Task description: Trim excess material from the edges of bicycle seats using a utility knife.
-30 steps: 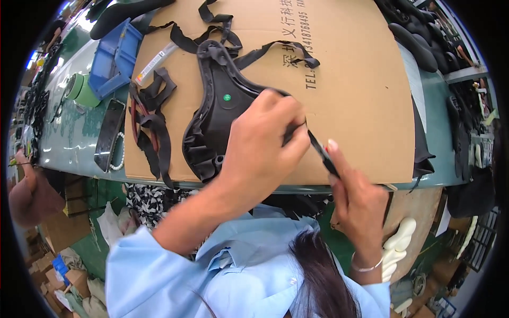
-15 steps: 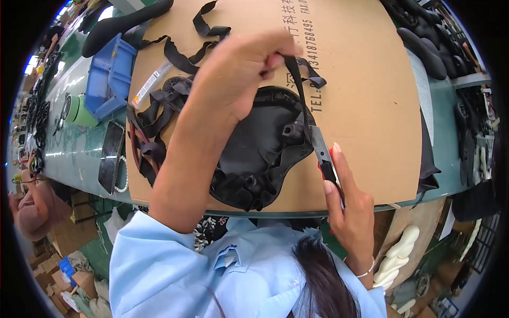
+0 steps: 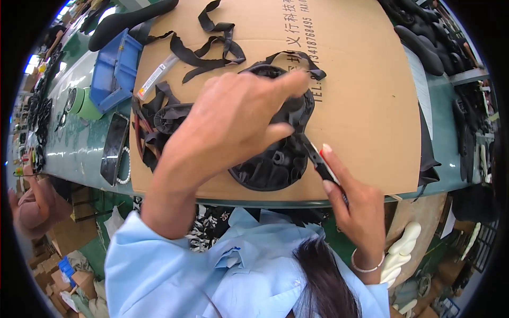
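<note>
Left hand [image 3: 238, 111] palm-down over black piece [image 3: 273, 172]

The fabric-covered pad [image 3: 268, 175] was black, as were the fabric strips [image 3: 204, 68]. The utility knife [image 3: 324, 168] was black with a touch of red. Tan cardboard [image 3: 366, 122] carried black printing; the table [image 3: 66, 146] was green, the plastic bin [image 3: 112, 69] blue, the bead strand [image 3: 126, 165] white. The shirt [image 3: 254, 286] was solid pale blue, and a cloth [image 3: 204, 228] had a black-and-white pattern.

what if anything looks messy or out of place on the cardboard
Loose black strips lie twisted in untidy curls on the cardboard, beyond and left of the black piece under the left hand. They look odd because they seem unsorted, perhaps offcuts. No spill shows.
</note>
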Demonstrator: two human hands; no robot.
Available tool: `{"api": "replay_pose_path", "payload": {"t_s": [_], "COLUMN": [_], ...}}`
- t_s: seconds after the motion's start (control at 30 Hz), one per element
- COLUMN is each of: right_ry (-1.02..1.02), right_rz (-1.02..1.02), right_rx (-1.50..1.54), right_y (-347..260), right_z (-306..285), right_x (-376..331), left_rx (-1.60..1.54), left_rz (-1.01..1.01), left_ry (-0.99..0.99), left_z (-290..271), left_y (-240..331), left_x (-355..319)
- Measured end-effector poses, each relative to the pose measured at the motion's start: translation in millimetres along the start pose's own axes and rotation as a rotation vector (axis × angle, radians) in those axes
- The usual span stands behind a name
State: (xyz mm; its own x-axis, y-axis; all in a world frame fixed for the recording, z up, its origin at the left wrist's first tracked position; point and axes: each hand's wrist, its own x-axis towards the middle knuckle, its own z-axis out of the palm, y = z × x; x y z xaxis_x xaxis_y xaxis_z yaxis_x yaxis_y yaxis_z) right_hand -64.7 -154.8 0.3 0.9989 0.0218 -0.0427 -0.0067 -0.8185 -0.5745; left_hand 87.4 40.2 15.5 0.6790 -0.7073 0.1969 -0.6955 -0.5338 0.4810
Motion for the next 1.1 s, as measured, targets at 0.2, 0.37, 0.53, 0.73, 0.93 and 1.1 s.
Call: {"api": "replay_pose_path", "payload": {"t_s": [0.2, 0.37, 0.53, 0.73, 0.93, 1.1], "right_ry": [-0.142, -0.145, -0.153, -0.049, 0.025, -0.042], "right_rz": [0.095, 0.271, 0.104, 0.121, 0.132, 0.093], "right_rx": [0.292, 0.564, 0.324, 0.317, 0.128, -0.132], "right_y": [5.9, 11.1, 5.7, -17.0, -33.9, 14.1], "right_z": [-6.4, 0.2, 4.7, 22.3, 28.2, -31.7], "right_x": [23.8, 24.1, 18.5, -24.0, -44.2, 19.6], "left_rx": [0.226, 0.134, 0.119, -0.096, -0.742, -0.867], "left_rz": [0.432, 0.553, 0.553, 0.144, -0.425, -0.76], "left_ry": [0.174, 0.364, 0.48, 0.881, 0.85, 0.467], "left_z": [32.7, 44.2, 39.5, 38.7, 30.7, 34.3], "left_y": [-39.4, -49.2, -51.0, -54.7, -51.3, -13.8], "left_x": [2.0, 4.1, 5.2, 7.1, 4.3, -51.8]}}
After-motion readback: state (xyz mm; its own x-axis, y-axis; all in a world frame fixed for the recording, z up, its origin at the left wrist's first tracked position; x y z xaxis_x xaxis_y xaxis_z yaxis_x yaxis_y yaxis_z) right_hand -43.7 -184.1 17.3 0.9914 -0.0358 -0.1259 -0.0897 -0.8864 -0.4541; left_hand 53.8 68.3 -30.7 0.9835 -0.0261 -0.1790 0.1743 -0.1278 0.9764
